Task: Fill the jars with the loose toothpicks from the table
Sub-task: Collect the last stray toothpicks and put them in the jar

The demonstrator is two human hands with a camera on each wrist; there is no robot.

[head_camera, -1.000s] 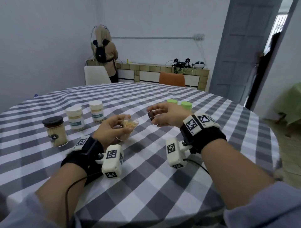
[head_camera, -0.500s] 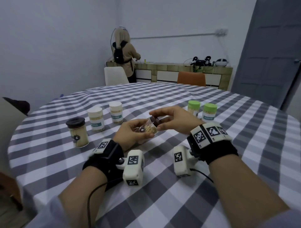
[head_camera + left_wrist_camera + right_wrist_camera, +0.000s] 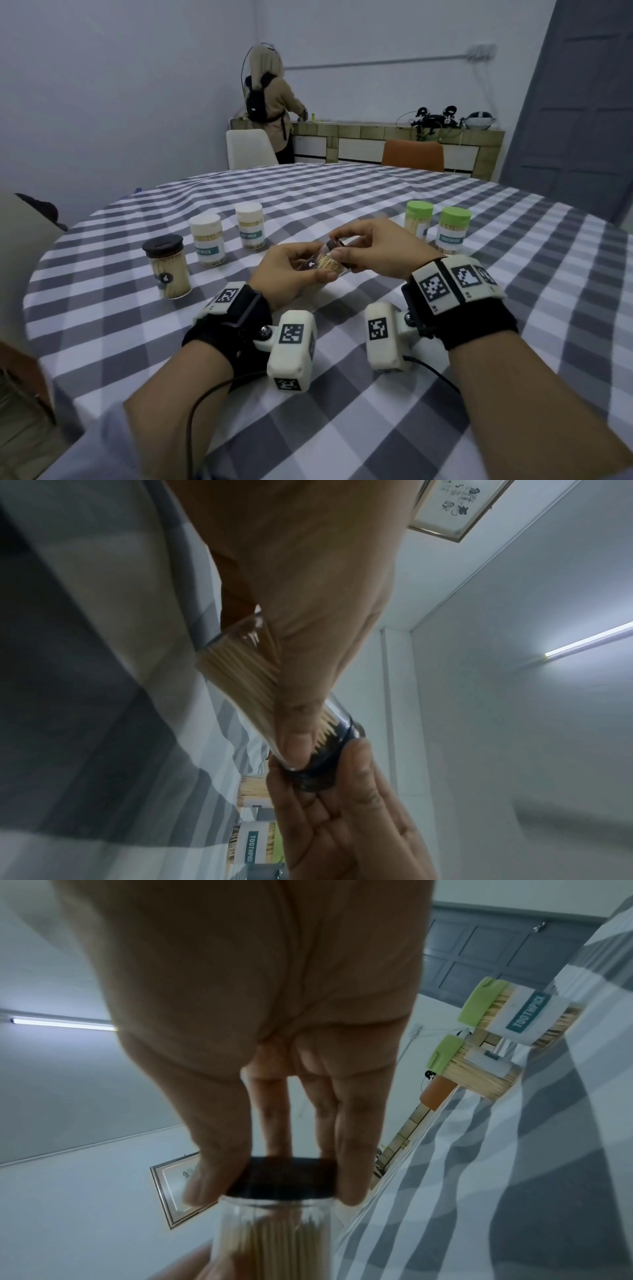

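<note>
Toothpick jar (image 3: 327, 265) gripped tilted by left hand (image 3: 291, 274), right hand (image 3: 380, 250) pinching its black lid (image 3: 281, 1180), green-lidded jar (image 3: 454, 229) labelled "TOOTHPICK"

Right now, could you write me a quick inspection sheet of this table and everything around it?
Surface: round table under a grey-white checked cloth.
Job's things: clear jar of toothpicks held tilted, black lid at its mouth; five capped jars standing; loose toothpicks: nothing seen.
Clutter: nothing seen.
Hands: left hand grips the jar; right hand pinches the lid.
Cables: black wire from the left wristband.
Surroundings: two chairs, a low cabinet, a person facing away, a grey door.
</note>
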